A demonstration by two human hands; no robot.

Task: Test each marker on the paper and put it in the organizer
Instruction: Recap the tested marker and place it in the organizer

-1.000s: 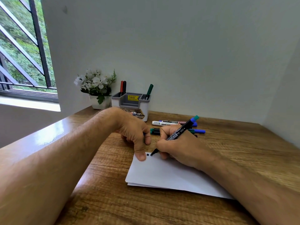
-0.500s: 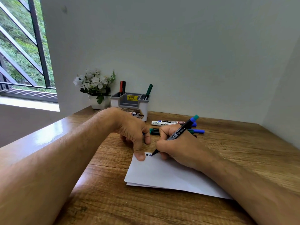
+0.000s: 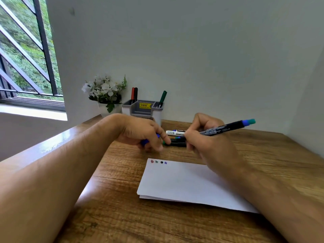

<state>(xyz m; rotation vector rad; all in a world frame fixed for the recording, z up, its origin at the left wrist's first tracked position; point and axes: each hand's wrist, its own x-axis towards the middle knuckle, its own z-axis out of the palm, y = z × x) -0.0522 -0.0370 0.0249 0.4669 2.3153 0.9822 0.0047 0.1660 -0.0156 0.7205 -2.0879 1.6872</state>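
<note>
Wood-grain brown surface (image 3: 122,216) runs from the near edge to the pale wall. On it lies a flat white sheet of paper (image 3: 184,185), seemingly a thin stack, with four small scribbles along its far left corner: red, green, black and blue (image 3: 159,162). Just beyond the paper, both hands hover. The right hand (image 3: 208,144) pinches a slim black cylindrical marker with a blue-and-teal end (image 3: 226,128), tilted up to the right, off the paper. The left hand (image 3: 140,133) curls round a small blue cap (image 3: 145,141). Between the hands lie a black marker with a green tip (image 3: 175,142) and a white-barrelled marker (image 3: 175,132). Farther back, against the wall, stands a grey-and-white plastic organizer (image 3: 142,109) holding upright red, black and green markers, with a white pot of white flowers (image 3: 105,92) beside it on the left.
</note>
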